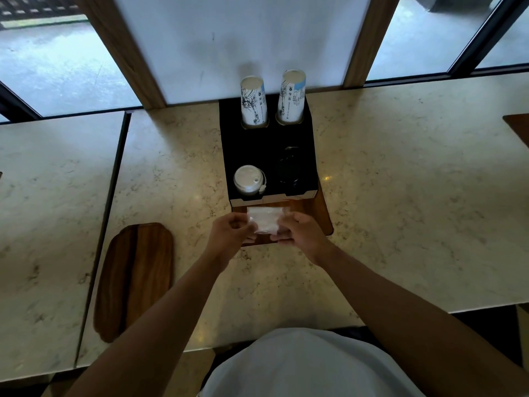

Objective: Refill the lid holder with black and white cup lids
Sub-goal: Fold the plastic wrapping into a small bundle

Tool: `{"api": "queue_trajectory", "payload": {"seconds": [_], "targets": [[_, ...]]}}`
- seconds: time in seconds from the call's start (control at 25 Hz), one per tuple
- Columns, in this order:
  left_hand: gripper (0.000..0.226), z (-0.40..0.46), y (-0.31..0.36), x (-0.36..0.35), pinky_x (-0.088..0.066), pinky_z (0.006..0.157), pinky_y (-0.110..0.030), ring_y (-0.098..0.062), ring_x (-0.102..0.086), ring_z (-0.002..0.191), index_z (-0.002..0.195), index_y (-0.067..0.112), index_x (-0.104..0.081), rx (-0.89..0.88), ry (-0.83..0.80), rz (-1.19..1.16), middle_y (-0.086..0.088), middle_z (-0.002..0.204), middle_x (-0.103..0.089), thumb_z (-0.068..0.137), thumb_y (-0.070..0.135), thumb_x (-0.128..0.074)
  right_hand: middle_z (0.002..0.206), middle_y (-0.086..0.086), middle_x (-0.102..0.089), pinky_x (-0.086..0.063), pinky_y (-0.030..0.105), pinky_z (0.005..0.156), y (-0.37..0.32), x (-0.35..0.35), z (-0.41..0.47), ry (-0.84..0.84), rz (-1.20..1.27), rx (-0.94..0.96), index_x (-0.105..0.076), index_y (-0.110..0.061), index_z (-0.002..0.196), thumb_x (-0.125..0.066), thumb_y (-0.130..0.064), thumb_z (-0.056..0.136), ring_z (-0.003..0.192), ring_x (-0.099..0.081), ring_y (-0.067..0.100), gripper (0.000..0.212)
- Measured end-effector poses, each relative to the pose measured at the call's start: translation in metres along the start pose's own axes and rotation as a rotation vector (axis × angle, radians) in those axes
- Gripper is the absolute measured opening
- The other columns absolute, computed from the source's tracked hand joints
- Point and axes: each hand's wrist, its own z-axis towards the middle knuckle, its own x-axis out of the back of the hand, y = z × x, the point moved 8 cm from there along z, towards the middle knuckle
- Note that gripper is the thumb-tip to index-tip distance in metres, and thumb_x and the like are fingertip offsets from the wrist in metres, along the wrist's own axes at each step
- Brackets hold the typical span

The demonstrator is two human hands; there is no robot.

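Note:
A black lid holder (249, 150) stands on the marble counter against the wall. Its front left well holds a stack of white lids (248, 179). In the front right well sit black lids (287, 173), hard to make out against the dark holder. Two stacks of printed paper cups (254, 103) rise from the rear wells. Just in front of the holder, my left hand (229, 233) and my right hand (300, 233) both grip a clear plastic bag (266, 220) between them; what the bag contains is blurred.
A wooden tray (320, 216) lies under the holder's front and under my hands. A second oblong wooden tray (134, 279) rests on the counter to the left. A seam splits the counter (400, 196) at the left. Windows lie behind.

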Motion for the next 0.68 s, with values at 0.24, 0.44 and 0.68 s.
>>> {"api": "queue_trajectory", "payload": {"seconds": [0.24, 0.44, 0.68], "targets": [[0.016, 0.002, -0.007, 0.001, -0.064, 0.076, -0.036, -0.027, -0.077, 0.08, 0.103, 0.012, -0.072, -0.001, -0.019, 0.027, -0.011, 0.093, -0.078, 0.088, 0.009, -0.077, 0.113, 0.011, -0.071, -0.062, 0.033, 0.08, -0.001, -0.003, -0.004, 0.029, -0.035, 0.084, -0.059, -0.011, 0.121, -0.078, -0.02, 0.086, 0.096, -0.075, 0.025, 0.041], [0.019, -0.003, -0.013, -0.016, -0.063, 0.071, -0.03, -0.02, -0.077, 0.08, 0.106, 0.015, -0.071, -0.016, -0.132, 0.102, -0.004, 0.095, -0.078, 0.088, 0.014, -0.079, 0.119, 0.021, -0.065, -0.061, 0.026, 0.07, 0.011, 0.017, -0.019, 0.201, -0.035, 0.061, -0.059, 0.0, 0.119, -0.074, -0.009, 0.086, 0.091, -0.071, 0.021, 0.038], [0.023, -0.005, -0.023, -0.055, -0.063, 0.074, -0.029, -0.023, -0.077, 0.09, 0.108, 0.011, -0.073, 0.046, -0.262, 0.078, -0.009, 0.1, -0.078, 0.086, 0.006, -0.079, 0.112, 0.021, -0.07, -0.061, 0.033, 0.074, 0.04, 0.053, -0.052, 0.342, 0.065, 0.023, -0.059, 0.001, 0.127, -0.076, -0.011, 0.085, 0.085, -0.073, 0.023, 0.047]]}}
